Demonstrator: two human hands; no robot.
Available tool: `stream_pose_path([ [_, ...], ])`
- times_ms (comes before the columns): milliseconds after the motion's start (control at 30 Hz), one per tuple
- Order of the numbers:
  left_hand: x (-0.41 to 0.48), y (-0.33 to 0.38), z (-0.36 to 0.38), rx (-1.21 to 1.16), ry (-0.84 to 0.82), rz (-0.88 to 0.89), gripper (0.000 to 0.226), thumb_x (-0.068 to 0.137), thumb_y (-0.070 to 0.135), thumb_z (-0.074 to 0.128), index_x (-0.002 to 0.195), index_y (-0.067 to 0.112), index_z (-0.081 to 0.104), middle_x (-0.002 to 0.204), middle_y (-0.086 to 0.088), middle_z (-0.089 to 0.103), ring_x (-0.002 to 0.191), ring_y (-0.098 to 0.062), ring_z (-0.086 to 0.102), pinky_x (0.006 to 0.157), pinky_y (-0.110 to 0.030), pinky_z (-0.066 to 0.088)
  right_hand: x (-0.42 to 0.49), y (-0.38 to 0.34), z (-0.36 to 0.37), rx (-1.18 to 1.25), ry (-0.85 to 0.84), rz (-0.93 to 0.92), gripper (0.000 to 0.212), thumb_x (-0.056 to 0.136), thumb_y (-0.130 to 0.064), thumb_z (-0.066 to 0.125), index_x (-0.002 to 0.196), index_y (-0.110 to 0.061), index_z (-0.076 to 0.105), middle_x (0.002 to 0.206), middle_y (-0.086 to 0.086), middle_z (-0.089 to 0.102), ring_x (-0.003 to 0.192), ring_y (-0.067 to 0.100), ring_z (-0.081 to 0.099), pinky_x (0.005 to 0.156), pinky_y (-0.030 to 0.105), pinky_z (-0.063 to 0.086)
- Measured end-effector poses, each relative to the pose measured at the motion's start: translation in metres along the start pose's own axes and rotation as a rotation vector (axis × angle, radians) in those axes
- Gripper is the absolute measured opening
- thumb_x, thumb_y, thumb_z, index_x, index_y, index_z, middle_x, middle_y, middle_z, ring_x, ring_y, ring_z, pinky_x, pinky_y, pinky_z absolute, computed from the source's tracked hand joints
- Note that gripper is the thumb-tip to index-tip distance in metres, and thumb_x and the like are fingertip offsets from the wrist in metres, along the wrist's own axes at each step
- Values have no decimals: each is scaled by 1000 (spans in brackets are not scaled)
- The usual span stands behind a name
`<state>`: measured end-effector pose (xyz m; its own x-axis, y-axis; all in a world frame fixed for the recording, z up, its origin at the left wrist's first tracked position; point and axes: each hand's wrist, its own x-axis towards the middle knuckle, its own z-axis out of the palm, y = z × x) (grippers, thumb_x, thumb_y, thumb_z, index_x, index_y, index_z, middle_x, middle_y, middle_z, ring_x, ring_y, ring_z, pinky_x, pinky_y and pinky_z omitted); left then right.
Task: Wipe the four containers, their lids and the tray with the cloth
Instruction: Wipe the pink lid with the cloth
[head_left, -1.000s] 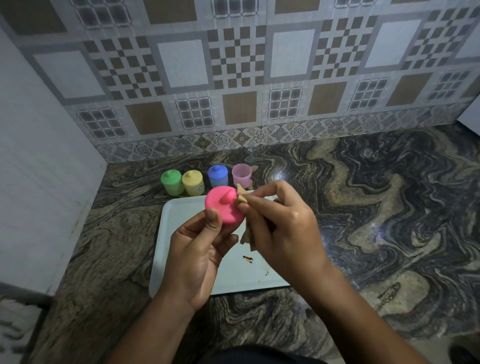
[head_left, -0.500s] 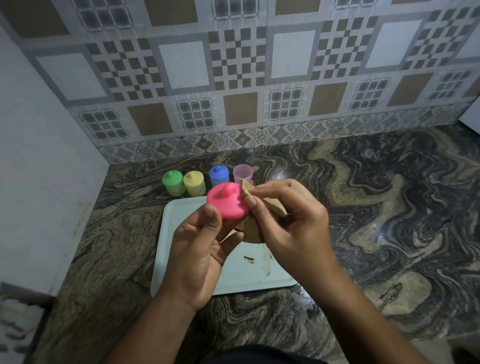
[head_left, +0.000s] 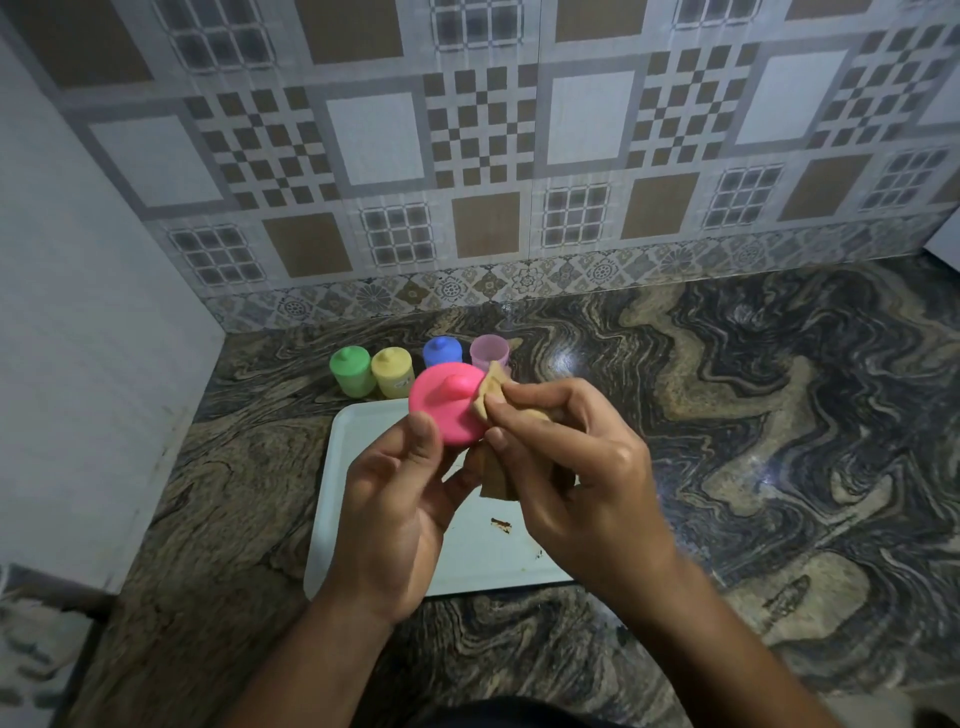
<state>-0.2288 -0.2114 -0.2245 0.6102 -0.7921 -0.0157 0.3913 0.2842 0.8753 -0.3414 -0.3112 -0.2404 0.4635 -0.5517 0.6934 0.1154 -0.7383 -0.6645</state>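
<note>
The left hand (head_left: 395, 519) gripped the pink lid (head_left: 441, 415) by its rim above the tray (head_left: 488, 561). The right hand (head_left: 582, 467) pinched the tan cloth (head_left: 491, 397) against the lid's right edge. Beyond the tray, near the tabletop's (head_left: 727, 467) back left corner, stood the green container (head_left: 352, 370), yellow container (head_left: 392, 373), blue container (head_left: 441, 352) and uncovered pink container (head_left: 489, 353).

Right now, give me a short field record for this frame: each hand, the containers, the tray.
left hand: holds the pink lid, knob up
right hand: pinches the cloth against the lid's rim
tray: white, brown smear on it
containers: green container, yellow container, blue container lidded; pink container open; in a row on the counter behind the tray
</note>
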Motion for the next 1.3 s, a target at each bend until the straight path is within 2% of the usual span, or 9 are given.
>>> stream_pose_path([
  [100, 0, -2, -1, 54, 5, 31, 48, 78, 45, 76, 109, 8, 73, 114, -16, 71, 107, -23, 67, 92, -41, 55, 0, -1, 0, -18, 15, -16, 23, 90, 0, 72, 112, -4, 78, 104, 18, 63, 92, 15, 69, 76, 21, 56],
  [233, 0, -4, -1, 28, 51, -21, 53, 81, 54, 69, 104, 7, 73, 109, -20, 70, 94, -27, 65, 90, -54, 47, 2, 0, 1, -29, 51, -4, 20, 89, 1, 74, 108, -3, 79, 98, 12, 65, 95, 15, 70, 76, 26, 57],
  [367, 0, -4, 2, -7, 65, -51, 43, 95, 44, 47, 104, 13, 75, 118, -18, 69, 106, -26, 66, 89, -44, 55, -2, 0, 3, 10, 23, 26, 18, 91, -1, 72, 108, -2, 79, 96, 9, 66, 95, 15, 71, 73, 30, 59],
  [500, 2, -2, 0, 67, 13, 5, 32, 95, 36, 56, 106, 9, 71, 108, -17, 70, 96, -23, 64, 80, -40, 55, -5, -4, 7, -4, 27, 16, 18, 92, -6, 72, 108, -4, 79, 95, 9, 65, 85, 10, 69, 70, 22, 56],
  [667, 2, 1, -5, 78, 83, -45, 33, 88, 39, 60, 99, 13, 77, 107, -14, 73, 97, -23, 67, 86, -43, 49, 1, -1, 6, -43, 73, 27, 17, 90, 0, 73, 105, -2, 79, 94, 4, 63, 81, 0, 64, 69, 15, 52],
  [833, -2, 0, 0, 6, 62, -55, 45, 94, 45, 42, 101, 18, 77, 118, -16, 70, 110, -26, 67, 87, -42, 57, -1, -3, 4, 5, 33, 42, 16, 93, -6, 71, 107, -3, 80, 92, 5, 64, 80, 11, 68, 64, 27, 55],
  [1033, -4, 1, -2, 67, -31, -28, 30, 88, 29, 57, 102, 11, 76, 115, -17, 71, 109, -26, 68, 83, -39, 57, 5, -4, -2, -99, 58, 50, 13, 90, -9, 75, 102, -8, 82, 87, 0, 62, 79, -3, 58, 71, 14, 46],
  [1200, -4, -1, 2, 62, 17, -95, 31, 91, 24, 51, 100, 12, 78, 110, -14, 74, 102, -20, 70, 79, -31, 57, 7, -10, 1, -124, 39, 25, 8, 84, -16, 81, 90, -11, 83, 77, -2, 59, 68, 3, 57, 59, 20, 48],
  [1300, -4, 1, 3, 75, 31, -107, 29, 88, 27, 55, 98, 14, 79, 105, -11, 75, 95, -18, 70, 84, -35, 53, 9, -11, 3, -106, 47, 28, 8, 84, -16, 82, 89, -10, 83, 76, -7, 54, 65, 4, 57, 55, 26, 51],
])
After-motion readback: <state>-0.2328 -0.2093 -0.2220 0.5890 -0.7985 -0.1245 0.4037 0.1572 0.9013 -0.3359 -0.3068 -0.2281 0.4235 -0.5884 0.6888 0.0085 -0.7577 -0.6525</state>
